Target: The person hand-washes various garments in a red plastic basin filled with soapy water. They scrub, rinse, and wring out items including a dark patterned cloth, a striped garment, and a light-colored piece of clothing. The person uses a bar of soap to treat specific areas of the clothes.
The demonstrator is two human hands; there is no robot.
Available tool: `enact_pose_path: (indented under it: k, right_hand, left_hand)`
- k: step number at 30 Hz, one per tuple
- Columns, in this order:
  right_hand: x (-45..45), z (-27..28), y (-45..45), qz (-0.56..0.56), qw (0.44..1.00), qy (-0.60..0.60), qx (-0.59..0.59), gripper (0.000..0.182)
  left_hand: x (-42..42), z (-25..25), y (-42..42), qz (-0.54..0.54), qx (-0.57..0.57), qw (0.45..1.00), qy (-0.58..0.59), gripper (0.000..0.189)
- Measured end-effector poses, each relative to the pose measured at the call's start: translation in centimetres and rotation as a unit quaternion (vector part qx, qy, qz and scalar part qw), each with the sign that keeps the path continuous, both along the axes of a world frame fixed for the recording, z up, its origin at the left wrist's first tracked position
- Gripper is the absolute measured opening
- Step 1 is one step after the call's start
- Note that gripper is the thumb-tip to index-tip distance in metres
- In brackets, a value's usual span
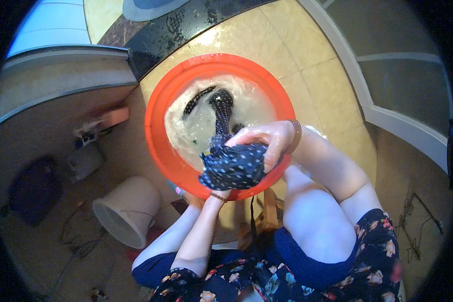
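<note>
A large orange-red plastic basin (160, 158) holds cloudy, sudsy water (204, 124). Dark wet fabric with white polka dots (236, 166) is bunched up over the near rim, and a twisted length of it trails back into the water. My right hand (273, 141) reaches in from the right and grips the top of the bunch, thumb on the near side. From below, my left hand (222, 193) goes in under the fabric. Only its wrist, with a brown bracelet, shows; the fingers are covered.
Tiled floor (321, 90) surrounds the basin. A pale bucket (126, 215) lies tipped over at the left, near a dark object (36, 190). A wooden stool leg (270, 207) stands below the basin. A white-framed door panel (404, 128) is at the right and a dark wet sill (173, 34) at the back.
</note>
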State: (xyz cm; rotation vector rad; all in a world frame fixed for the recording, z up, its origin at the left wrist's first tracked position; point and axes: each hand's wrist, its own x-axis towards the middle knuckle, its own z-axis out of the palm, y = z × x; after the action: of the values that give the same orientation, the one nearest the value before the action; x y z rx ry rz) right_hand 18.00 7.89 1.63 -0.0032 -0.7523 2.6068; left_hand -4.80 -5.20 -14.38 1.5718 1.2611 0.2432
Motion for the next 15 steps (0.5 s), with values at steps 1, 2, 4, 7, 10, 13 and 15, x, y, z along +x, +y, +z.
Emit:
enact_pose_path:
  k: [1,2,4,7,10,13,15]
  right_hand:
    - [0.2,-0.5,-0.3,0.014,1.0,-0.008,-0.007,0.067]
    - [0.4,-1.0,-0.6,0.032,0.999,-0.021,-0.01,0.065]
    - [0.8,-2.8,-1.1,0.058,0.996,-0.064,0.022,0.057]
    - [1.0,-4.7,-1.4,0.054,0.964,-0.215,0.145,0.045]
    - [0.9,-8.5,-2.6,0.141,0.894,-0.366,0.217,0.043]
    - [-0.2,-9.4,-3.3,0.223,0.74,-0.52,0.365,0.034]
    - [-0.5,-9.8,-4.2,0.279,0.626,-0.604,0.406,0.031]
  left_hand:
    - [-0.8,0.0,0.1,0.089,-0.047,0.994,-0.042,0.041]
    - [-1.7,0.1,0.1,0.178,-0.092,0.976,-0.083,0.031]
    - [-3.0,2.0,-0.7,0.339,-0.103,0.922,-0.158,0.008]
    - [-5.5,4.0,0.6,0.287,-0.037,0.955,-0.057,0.004]
    - [-5.0,7.7,2.2,0.304,-0.007,0.95,-0.07,0.004]
    - [-5.0,11.1,3.6,0.324,-0.001,0.939,-0.118,0.005]
    - [-4.6,13.5,4.6,0.345,-0.006,0.929,-0.134,0.007]
